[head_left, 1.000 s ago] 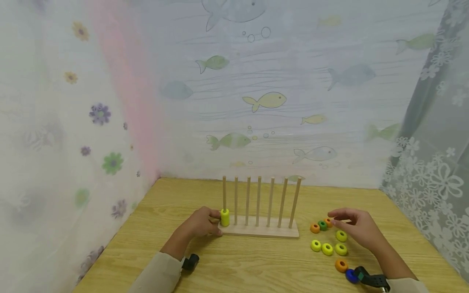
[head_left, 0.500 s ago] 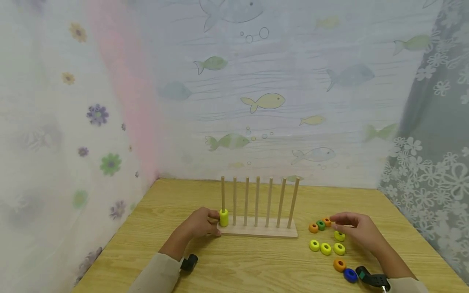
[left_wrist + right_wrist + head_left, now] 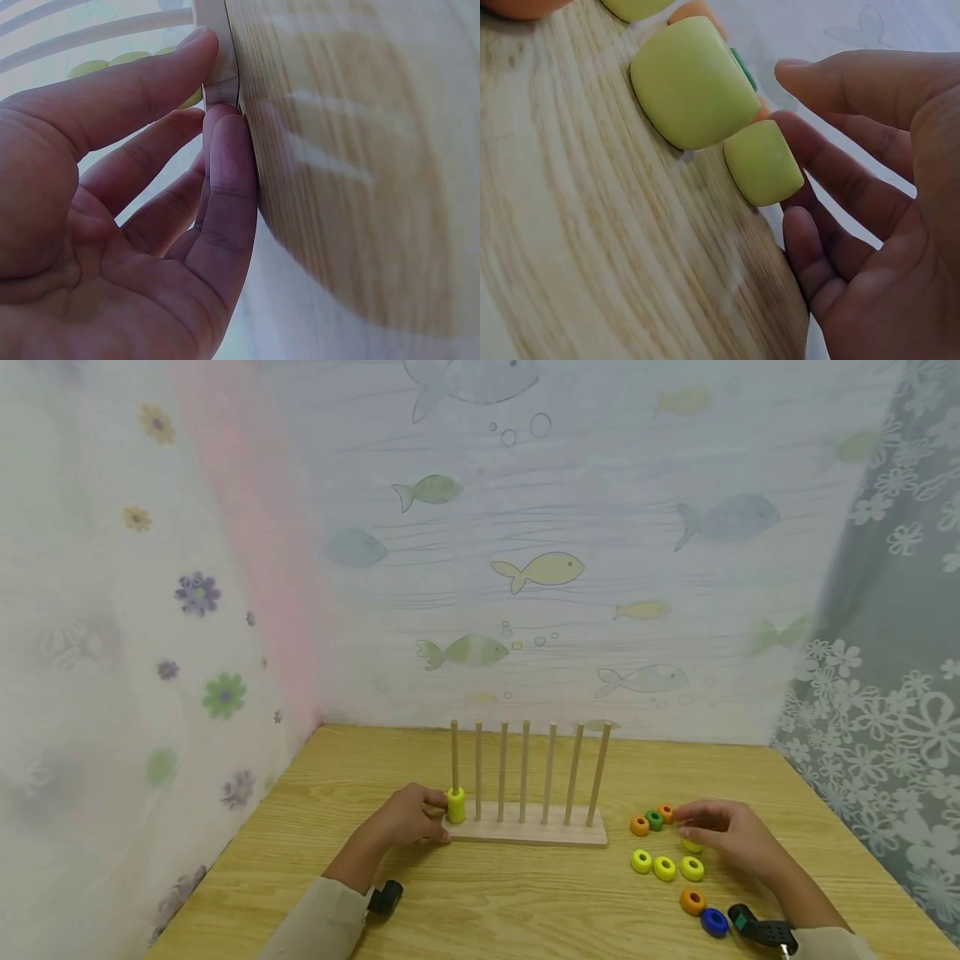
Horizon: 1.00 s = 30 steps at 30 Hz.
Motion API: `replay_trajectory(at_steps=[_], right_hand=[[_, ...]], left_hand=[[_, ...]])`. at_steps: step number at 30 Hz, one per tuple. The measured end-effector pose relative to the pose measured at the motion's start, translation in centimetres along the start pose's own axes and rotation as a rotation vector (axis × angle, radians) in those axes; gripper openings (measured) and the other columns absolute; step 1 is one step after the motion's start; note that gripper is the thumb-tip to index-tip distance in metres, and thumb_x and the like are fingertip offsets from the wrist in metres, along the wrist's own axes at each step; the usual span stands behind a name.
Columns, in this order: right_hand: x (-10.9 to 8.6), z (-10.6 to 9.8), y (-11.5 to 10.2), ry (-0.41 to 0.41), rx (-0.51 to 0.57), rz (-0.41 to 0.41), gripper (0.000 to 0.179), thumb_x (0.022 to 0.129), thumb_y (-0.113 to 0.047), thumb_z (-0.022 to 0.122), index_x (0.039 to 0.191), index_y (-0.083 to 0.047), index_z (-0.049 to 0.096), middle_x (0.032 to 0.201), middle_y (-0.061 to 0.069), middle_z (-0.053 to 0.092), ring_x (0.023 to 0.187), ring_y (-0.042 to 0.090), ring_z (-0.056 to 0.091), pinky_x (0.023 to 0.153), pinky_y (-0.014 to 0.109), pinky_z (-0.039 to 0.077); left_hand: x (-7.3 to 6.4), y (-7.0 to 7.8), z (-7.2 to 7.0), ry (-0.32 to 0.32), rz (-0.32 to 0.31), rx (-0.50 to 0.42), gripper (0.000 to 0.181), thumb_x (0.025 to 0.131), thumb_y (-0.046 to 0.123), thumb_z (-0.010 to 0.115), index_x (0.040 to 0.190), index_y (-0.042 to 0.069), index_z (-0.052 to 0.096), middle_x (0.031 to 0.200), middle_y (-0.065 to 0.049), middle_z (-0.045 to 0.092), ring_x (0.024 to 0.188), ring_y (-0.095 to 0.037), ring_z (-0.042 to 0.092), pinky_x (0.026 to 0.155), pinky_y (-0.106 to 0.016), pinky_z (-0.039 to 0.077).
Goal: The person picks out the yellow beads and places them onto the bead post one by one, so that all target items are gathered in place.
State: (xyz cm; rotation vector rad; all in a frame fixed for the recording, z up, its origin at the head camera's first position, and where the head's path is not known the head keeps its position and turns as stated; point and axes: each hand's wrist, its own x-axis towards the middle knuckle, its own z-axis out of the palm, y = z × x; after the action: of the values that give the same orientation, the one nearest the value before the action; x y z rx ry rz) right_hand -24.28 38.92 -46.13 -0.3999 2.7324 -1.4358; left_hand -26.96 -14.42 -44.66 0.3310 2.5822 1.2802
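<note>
A wooden peg stand (image 3: 525,833) with a row of upright pegs sits on the table. Stacked yellow rings (image 3: 456,807) fill the foot of its leftmost peg. My left hand (image 3: 408,817) holds the stand's left end, with the thumb (image 3: 196,52) on one side of the base and curled fingers at its end. On the right, my right hand (image 3: 726,835) reaches over a yellow ring (image 3: 691,845) that it partly hides. In the right wrist view its fingertips are right beside that yellow ring (image 3: 761,165), while the thumb stands well apart from it.
Several more yellow rings, one of them (image 3: 663,868), lie in front of the right hand. An orange ring (image 3: 639,826), a green ring (image 3: 654,821) and another orange ring (image 3: 666,813) lie behind. Nearer are an orange ring (image 3: 693,901) and a blue ring (image 3: 715,922).
My right hand has come down and slightly nearer, from beside the back orange ring to over the yellow ring. The left hand stays at the stand. The head view shifts slightly.
</note>
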Motion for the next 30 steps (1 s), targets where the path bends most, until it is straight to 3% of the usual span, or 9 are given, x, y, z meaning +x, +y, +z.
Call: replay_trajectory(at_steps=[8, 30], right_hand=[[-0.05, -0.05, 0.34, -0.073, 0.006, -0.004, 0.037, 0.101, -0.022, 0.070, 0.130, 0.000, 0.069, 0.127, 0.020, 0.070, 0.101, -0.002, 0.066, 0.083, 0.023, 0.057], [-0.40, -0.35, 0.65, -0.119, 0.021, -0.025, 0.035, 0.100, -0.020, 0.070, 0.127, 0.001, 0.070, 0.128, 0.021, 0.070, 0.109, -0.008, 0.063, 0.088, 0.017, 0.054]], left_hand=[[-0.18, 0.21, 0.11, 0.003, 0.002, 0.007, 0.063, 0.080, 0.009, 0.090, 0.137, -0.002, 0.065, 0.143, -0.025, 0.059, 0.123, -0.041, 0.065, 0.077, -0.040, 0.062], [-0.05, -0.11, 0.12, -0.003, -0.014, -0.007, 0.063, 0.079, 0.010, 0.091, 0.137, 0.001, 0.066, 0.142, -0.022, 0.061, 0.122, -0.039, 0.066, 0.077, -0.040, 0.062]])
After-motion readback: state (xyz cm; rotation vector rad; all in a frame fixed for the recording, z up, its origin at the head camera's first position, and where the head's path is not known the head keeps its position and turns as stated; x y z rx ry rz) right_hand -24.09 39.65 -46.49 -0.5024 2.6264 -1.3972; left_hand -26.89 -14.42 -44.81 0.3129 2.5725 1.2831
